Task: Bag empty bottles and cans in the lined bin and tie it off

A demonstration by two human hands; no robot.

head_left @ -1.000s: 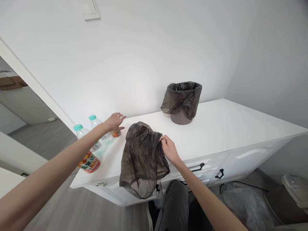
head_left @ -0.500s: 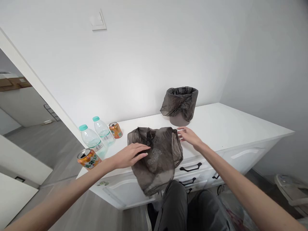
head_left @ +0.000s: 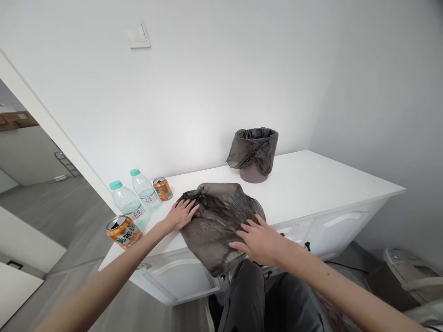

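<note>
Orange and printed, a can [head_left: 125,233] stands on the white desk [head_left: 290,184] at nine o'clock from the dark plastic bag [head_left: 214,235]. Next come a clear turquoise-capped bottle [head_left: 127,203], then a second bottle [head_left: 146,190] and a smaller can [head_left: 162,189], both towards ten o'clock. The left hand [head_left: 180,215] lies open on the bag's nine o'clock edge, fingers stretched. The bag itself spreads flat — its six o'clock end hanging over the desk's front edge. At one o'clock stands a bag-lined bin [head_left: 254,159]; at four, the right hand [head_left: 260,240] rests on the plastic — open, fingers spread.
</note>
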